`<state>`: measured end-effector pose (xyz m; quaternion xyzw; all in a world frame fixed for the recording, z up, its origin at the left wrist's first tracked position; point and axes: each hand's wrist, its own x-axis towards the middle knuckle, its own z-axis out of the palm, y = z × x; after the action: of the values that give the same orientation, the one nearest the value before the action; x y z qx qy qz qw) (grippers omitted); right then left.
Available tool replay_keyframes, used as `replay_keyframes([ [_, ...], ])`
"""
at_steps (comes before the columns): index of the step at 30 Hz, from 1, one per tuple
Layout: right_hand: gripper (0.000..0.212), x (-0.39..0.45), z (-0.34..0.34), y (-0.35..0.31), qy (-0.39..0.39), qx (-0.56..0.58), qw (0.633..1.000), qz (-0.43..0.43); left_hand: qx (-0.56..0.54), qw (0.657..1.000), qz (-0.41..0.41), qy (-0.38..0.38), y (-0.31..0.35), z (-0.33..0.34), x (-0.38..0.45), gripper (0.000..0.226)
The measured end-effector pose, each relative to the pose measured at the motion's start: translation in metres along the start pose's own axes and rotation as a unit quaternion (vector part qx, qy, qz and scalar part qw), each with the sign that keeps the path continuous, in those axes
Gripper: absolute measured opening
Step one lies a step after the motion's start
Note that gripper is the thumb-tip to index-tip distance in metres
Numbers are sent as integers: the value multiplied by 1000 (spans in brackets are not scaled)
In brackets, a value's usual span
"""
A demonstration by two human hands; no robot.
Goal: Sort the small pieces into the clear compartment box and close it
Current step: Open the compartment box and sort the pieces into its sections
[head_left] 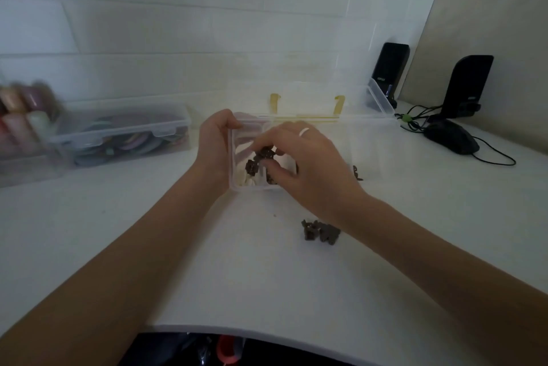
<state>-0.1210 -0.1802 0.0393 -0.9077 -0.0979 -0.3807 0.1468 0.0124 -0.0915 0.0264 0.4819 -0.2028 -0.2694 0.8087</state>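
The clear compartment box (pixel 237 184) stands open on the white desk, its lid (pixel 311 98) raised behind with two yellow latches. My left hand (pixel 215 140) grips the box's left wall. My right hand (pixel 299 158) hovers over the box and pinches small dark brown pieces (pixel 265 153) above a left compartment. Another dark piece (pixel 251 166) lies in that compartment beside pale pieces (pixel 247 180). A small pile of dark pieces (pixel 321 231) lies on the desk in front of the box, partly under my right forearm. One more dark piece (pixel 357 173) lies right of the box.
A closed clear box (pixel 124 134) with colourful rolls sits at the left, blurred coloured items (pixel 23 110) beside it. At the right stand two black speakers (pixel 390 69) (pixel 468 86), a black mouse (pixel 452 137) with its cable, and another clear container (pixel 381 101). The desk edge (pixel 237 330) curves near me.
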Motion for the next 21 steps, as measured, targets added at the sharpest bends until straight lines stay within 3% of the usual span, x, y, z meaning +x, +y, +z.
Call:
replay_keyframes([
  [2,16,9,7,-3,-11,-67,998,-18,2,1000,-5,-11,1,0,-2,48],
  [5,26,18,16,-7,4,-133,991,-29,3,1000,-1,-21,2,1,-4,43],
  [9,12,19,21,-5,14,-204,978,-33,-15,999,-19,-47,3,5,-9,33],
  [13,14,6,11,-4,9,-166,986,-31,-30,999,-20,-40,1,6,-9,35],
  [16,17,-6,-8,0,2,-108,994,-24,-12,1000,-11,22,1,6,-6,50],
  [18,20,-16,-23,6,-44,-54,998,-6,9,998,7,61,1,6,-4,50],
  [21,23,-28,-41,14,-129,7,990,49,14,998,9,61,1,6,-3,50],
])
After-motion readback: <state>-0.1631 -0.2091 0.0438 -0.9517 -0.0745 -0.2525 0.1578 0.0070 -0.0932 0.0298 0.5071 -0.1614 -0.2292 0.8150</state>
